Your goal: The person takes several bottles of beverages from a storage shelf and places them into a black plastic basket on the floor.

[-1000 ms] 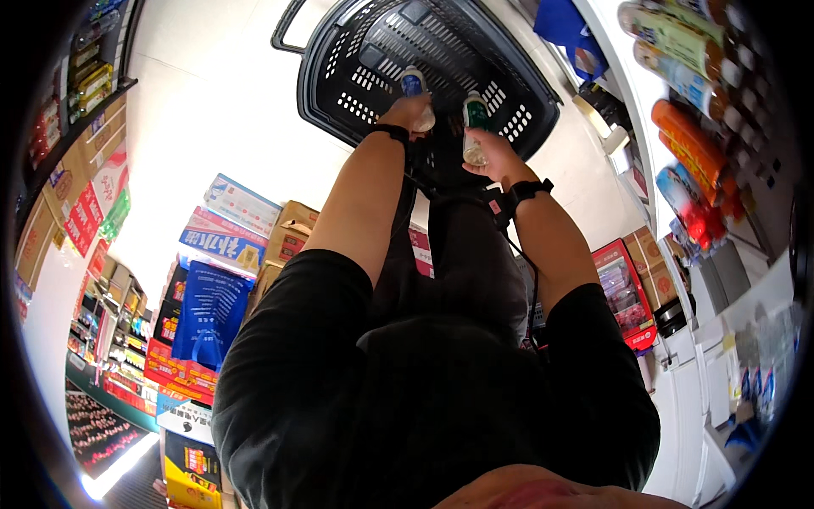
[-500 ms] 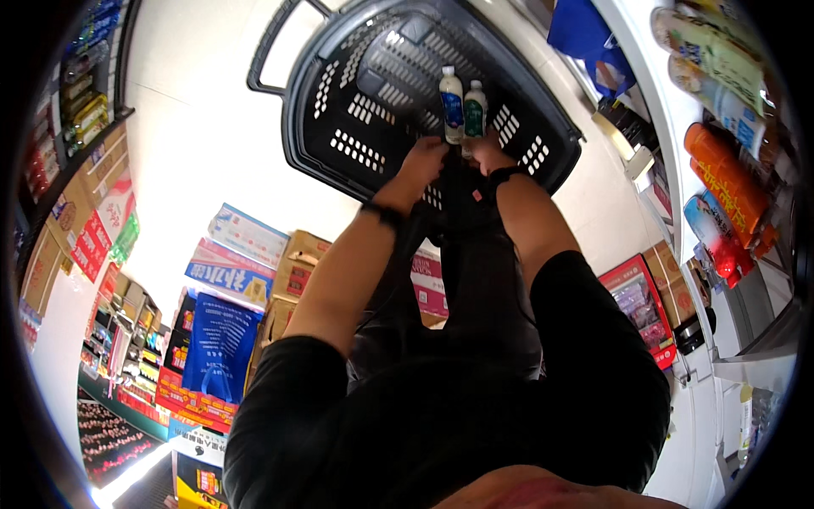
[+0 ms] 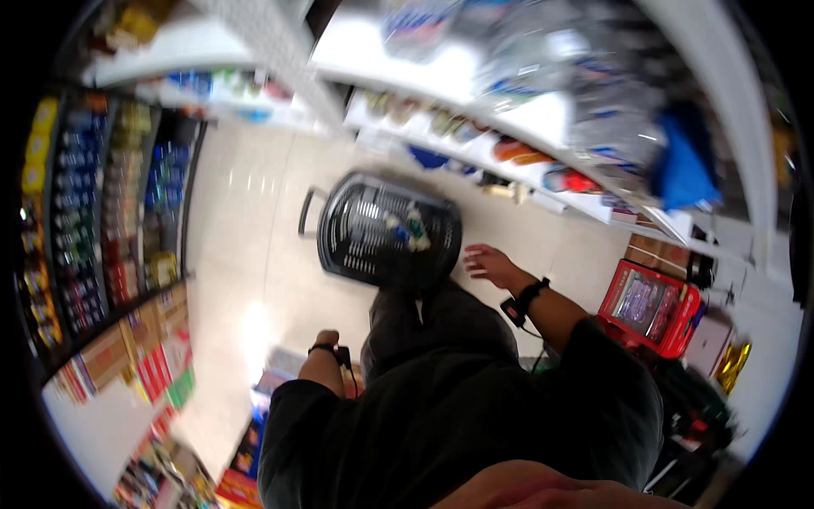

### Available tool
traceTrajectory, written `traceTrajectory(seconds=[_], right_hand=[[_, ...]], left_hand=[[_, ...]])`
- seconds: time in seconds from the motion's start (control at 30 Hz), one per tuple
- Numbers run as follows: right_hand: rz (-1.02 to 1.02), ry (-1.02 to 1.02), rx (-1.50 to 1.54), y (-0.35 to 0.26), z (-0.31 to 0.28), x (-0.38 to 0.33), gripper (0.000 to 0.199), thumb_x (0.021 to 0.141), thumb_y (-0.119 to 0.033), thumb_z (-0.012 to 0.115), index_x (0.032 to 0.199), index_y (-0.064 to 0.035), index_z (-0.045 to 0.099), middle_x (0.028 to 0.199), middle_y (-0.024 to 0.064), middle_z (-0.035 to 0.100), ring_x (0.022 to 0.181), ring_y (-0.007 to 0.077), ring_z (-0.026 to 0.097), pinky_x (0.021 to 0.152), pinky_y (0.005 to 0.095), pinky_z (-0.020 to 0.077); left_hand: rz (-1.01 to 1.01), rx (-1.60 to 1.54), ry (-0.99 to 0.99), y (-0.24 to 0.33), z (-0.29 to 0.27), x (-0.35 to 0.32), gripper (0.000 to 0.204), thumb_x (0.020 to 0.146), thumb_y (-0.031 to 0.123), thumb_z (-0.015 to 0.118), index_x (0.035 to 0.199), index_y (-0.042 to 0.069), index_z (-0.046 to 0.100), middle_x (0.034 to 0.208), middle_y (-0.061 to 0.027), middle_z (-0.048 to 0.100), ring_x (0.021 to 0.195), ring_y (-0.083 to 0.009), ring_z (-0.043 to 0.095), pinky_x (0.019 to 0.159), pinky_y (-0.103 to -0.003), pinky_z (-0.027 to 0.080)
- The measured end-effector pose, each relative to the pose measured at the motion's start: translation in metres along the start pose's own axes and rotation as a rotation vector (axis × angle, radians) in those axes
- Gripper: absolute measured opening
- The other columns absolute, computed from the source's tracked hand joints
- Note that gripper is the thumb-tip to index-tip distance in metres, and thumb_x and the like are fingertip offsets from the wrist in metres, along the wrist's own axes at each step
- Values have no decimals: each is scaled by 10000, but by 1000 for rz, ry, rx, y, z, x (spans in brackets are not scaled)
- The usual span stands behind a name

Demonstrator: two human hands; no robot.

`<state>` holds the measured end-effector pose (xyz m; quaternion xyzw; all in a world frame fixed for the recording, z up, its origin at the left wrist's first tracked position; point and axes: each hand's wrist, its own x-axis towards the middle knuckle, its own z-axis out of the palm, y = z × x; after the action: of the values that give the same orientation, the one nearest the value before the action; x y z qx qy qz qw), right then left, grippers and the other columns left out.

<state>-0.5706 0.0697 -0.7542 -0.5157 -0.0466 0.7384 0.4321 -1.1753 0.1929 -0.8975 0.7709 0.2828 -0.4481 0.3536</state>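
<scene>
A black shopping basket with a handle rests on the floor in front of my feet. Inside it lie two small bottles, one with a blue label and one with a green label, both smeared by motion. My right hand hangs in the air beside the basket's right side, fingers spread and holding nothing. Low at my left side is my left hand, apart from the basket; its fingers are too foreshortened to make out. Each wrist has a black band.
White shelves with clear bottles stand ahead and to the right, blurred. Dark drink racks line the left, with cardboard boxes beside them. A red box stands at my right. Pale floor tiles surround the basket.
Both hands have let go of the bottles, which stay in the basket. My left hand has drawn back to my left side, my right hand to the right. The view has risen, showing more shelves.
</scene>
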Motion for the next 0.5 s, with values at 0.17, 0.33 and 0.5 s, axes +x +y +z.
traceTrajectory(seconds=[0.17,0.33,0.5], right_hand=[[-246,277,102,-158,63,-207,174,972,-175,585,1126,-94,593,994,43,661,911,182,662,776,340,559],[-828,433,177,-205,32,-362,120,975,-149,574,1064,-71,587,900,42,651,853,163,662,741,308,558],[-1193,549,224,-225,-43,-453,93,972,-142,576,1027,-67,579,845,44,623,788,150,630,713,300,542]], left_hand=[[-288,-1431,303,84,-236,-38,243,930,209,538,1032,17,648,679,-90,614,497,-155,530,433,-271,393],[63,-848,191,251,-429,-109,326,932,325,560,806,65,711,566,-21,558,439,-121,485,436,-260,395],[290,-330,172,468,-463,-153,324,956,344,592,857,68,730,631,5,587,513,-92,469,510,-265,427]])
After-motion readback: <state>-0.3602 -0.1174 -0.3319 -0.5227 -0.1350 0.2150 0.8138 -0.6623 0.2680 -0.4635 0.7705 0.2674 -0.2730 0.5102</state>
